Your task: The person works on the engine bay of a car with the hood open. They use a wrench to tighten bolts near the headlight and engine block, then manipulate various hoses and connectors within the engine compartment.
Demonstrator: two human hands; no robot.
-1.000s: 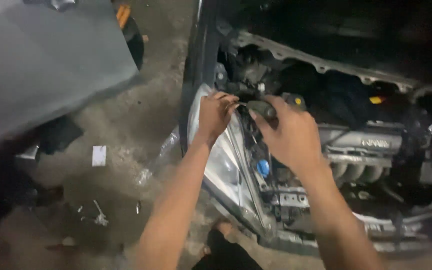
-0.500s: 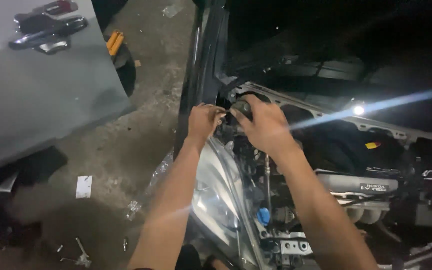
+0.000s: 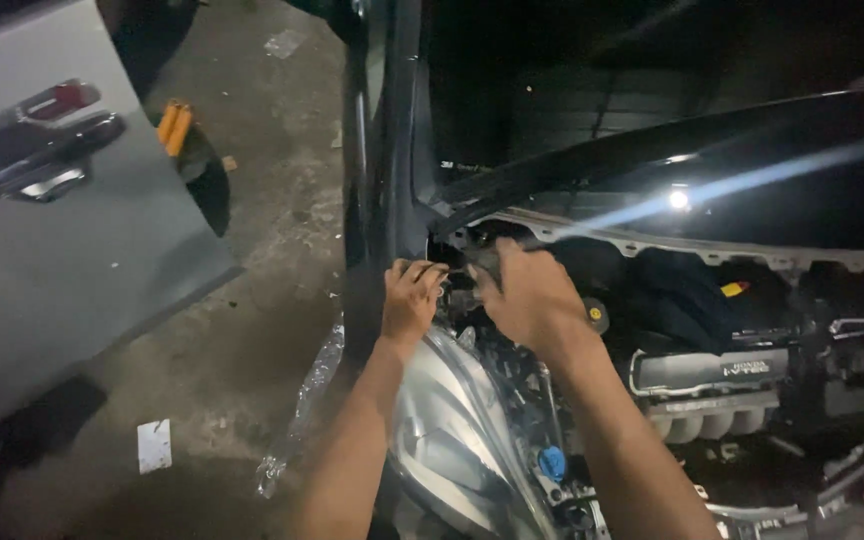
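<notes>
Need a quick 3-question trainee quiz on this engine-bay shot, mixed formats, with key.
1. True or false: the left hand rests at the top rear edge of the clear plastic headlight unit.
2. Multiple choice: the small round blue cap sits (A) on the concrete floor, (B) in the engine bay below the right hand, (C) on the grey car door.
3. Fill in: the white paper scrap lies on the ____.

Key: 1 true; 2 B; 3 floor.
</notes>
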